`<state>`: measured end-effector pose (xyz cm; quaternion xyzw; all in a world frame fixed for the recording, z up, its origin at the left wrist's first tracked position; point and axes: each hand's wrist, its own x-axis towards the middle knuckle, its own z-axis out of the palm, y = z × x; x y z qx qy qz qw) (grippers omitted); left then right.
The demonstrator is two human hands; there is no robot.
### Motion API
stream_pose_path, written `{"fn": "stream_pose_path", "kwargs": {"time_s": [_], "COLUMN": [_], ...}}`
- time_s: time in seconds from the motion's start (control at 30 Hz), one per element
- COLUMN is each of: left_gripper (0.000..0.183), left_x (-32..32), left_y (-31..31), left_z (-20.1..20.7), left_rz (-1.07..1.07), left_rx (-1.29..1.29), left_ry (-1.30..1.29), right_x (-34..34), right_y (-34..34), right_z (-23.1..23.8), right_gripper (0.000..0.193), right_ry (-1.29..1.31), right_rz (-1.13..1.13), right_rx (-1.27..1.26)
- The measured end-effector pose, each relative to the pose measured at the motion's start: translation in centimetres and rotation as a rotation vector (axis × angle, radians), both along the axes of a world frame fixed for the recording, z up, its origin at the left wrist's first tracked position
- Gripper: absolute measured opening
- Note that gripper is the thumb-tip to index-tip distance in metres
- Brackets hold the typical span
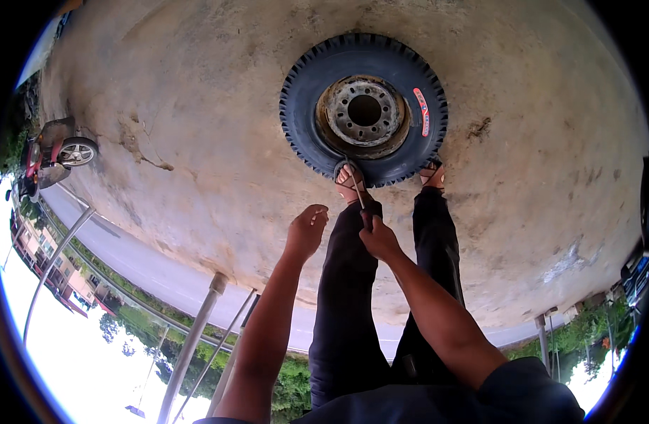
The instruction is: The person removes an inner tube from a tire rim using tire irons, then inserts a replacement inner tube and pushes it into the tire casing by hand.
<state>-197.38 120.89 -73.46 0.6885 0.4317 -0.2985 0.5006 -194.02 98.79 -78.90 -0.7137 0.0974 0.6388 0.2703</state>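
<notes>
A large black tyre lies flat on the ground ahead of me, with a rusty, dirty steel wheel rim set in its middle. My right hand is closed round the dark handle of a long thin metal pry bar. The bar's shaft runs forward over my left foot, toward the tyre's near inner edge. Its tip is too small to make out. My left hand hangs in the air to the left, its fingers loosely bent, nothing visible in it. My sandalled left foot presses on the tyre's near side.
My right foot stands against the tyre's near right edge. Bare, stained concrete ground surrounds it. A red motorcycle is at the far left. Metal posts rise behind me on the left, with a road and greenery beyond.
</notes>
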Motion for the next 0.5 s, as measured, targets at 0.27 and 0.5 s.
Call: {"fn": "stream_pose_path", "kwargs": {"time_s": [0.27,0.5], "left_gripper": [0.036,0.045], "left_x": [5.6,6.7], "left_y": [-5.1,-12.2], "left_z": [-0.8,-5.8], "left_rz": [-0.274,-0.275], "left_rx": [0.141,0.531], "left_ry": [0.123,-0.332], "right_x": [4.5,9.0], "right_y": [0.5,-2.6], "right_z": [12.3,22.5], "right_gripper": [0.049,0.077], "right_ry": [0.036,-0.254], "right_rz": [-0.075,0.241], "right_rx": [0.009,0.09]}}
